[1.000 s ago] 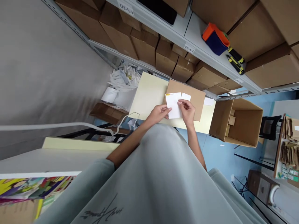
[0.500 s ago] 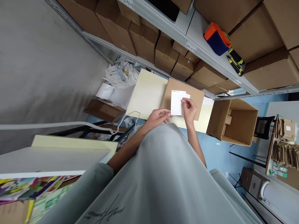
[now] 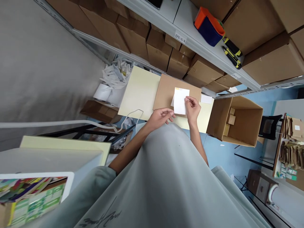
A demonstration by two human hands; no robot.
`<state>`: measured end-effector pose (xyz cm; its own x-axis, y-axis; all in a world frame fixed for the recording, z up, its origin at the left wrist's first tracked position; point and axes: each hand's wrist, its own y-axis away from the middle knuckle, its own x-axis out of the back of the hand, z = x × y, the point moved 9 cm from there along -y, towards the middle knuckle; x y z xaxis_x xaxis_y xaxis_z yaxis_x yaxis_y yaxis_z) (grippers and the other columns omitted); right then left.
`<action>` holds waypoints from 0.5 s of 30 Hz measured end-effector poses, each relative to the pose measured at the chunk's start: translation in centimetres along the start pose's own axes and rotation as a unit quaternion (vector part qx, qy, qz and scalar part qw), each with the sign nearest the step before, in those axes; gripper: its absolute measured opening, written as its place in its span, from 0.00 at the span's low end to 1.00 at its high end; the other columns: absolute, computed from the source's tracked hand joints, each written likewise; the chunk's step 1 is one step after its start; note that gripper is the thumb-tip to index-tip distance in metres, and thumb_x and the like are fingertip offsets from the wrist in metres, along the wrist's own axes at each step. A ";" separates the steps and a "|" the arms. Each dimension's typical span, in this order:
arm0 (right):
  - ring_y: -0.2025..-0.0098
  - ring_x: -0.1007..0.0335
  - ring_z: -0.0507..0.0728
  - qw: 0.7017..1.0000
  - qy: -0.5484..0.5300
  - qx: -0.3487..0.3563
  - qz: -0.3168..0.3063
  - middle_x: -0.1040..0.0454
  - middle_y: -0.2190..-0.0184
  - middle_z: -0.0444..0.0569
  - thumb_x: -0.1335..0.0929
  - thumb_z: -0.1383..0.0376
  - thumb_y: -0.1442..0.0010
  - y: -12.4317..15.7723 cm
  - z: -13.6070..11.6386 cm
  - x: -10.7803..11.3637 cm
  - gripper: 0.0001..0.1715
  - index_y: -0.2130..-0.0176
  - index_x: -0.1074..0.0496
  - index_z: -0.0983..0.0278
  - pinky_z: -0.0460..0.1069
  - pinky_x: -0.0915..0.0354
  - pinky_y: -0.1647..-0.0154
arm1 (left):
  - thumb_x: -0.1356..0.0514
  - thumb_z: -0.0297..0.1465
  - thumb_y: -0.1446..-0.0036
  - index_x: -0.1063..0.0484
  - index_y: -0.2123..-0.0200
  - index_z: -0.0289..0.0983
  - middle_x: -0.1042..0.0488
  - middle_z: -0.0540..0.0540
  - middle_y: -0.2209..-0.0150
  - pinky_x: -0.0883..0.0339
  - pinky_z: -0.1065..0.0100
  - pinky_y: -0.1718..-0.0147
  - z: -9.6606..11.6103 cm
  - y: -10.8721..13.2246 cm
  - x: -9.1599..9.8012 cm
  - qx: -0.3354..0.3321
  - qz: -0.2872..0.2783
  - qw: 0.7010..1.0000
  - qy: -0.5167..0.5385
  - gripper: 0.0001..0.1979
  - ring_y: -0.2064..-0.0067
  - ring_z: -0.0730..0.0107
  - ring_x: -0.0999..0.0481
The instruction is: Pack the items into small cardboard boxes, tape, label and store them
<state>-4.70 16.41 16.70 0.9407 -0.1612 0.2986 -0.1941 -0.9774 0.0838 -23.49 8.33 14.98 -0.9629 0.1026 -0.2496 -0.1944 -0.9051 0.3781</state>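
A white paper slip with a small orange mark at its top left corner is held over a flat brown cardboard piece. My right hand pinches the slip's right edge between thumb and fingers. At its lower left corner, the closed thumb and forefinger of my left hand grip the paper; the other fingers curl below. Part of another white paper shows behind the slip's left edge, lying on the cardboard. The cardboard rests on a pale yellow tabletop.
An open cardboard box with small boxes inside stands right of the table. Another white paper lies at the table's right. Box-filled shelves run behind, holding an orange and blue tape dispenser and yellow-black cutters. A white cable crosses at left.
The view has shifted, and the slip has moved rightward over the cardboard. The paper behind it showed at its right edge before and now shows at its left. Both hands keep their grip.
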 end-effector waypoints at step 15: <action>0.62 0.23 0.55 0.999 -0.032 0.026 -0.018 0.18 0.63 0.49 0.26 0.46 0.36 -2.0 -0.1 1.0 0.23 0.55 0.19 0.62 0.50 0.25 0.58 | 0.26 0.48 0.49 0.22 0.61 0.36 0.14 0.38 0.62 0.30 0.70 0.78 0.8 -1.3 -1.5 -0.001 0.056 0.998 0.015 0.23 0.69 0.64 0.17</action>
<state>-3.40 18.18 16.98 0.9632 -0.1326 0.2338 -0.1464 -0.9883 0.0429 -21.92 9.65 15.59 -0.9726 -0.0106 -0.2322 -0.0866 -0.9107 0.4040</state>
